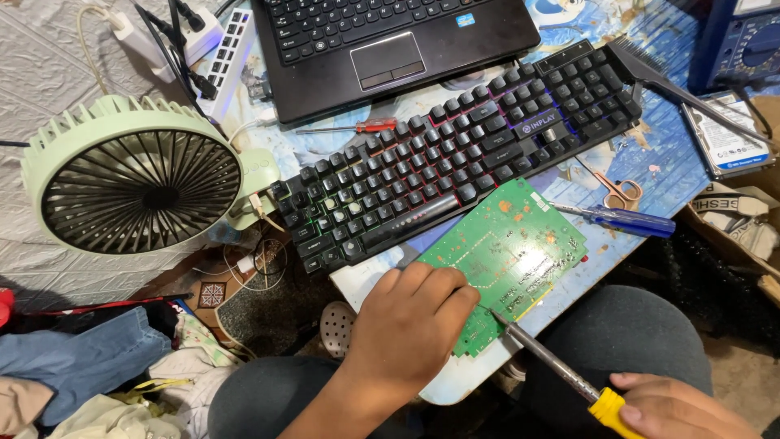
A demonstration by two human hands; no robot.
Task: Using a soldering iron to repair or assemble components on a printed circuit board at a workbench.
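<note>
Green, solder-flecked circuit board (508, 256) at the tabletop's near edge lies pinned under the left hand (410, 325), while the right hand (678, 406), its grip pressed around a yellow-handled screwdriver (561, 370), sets the tip on it.

The left hand (410, 325) covers the near left corner of the green circuit board (508, 252), so whatever lies under the palm cannot be seen. The right hand (682, 406) is cut off by the bottom edge; its grip on the yellow-handled screwdriver (561, 370) shows only partly (the fingers run out of view). At the tabletop's far edge, the laptop (390, 49) loses its screen to the top edge. The blue meter (743, 41) at the far right corner is cropped. The board's solder marks are too small to tell apart.
</note>
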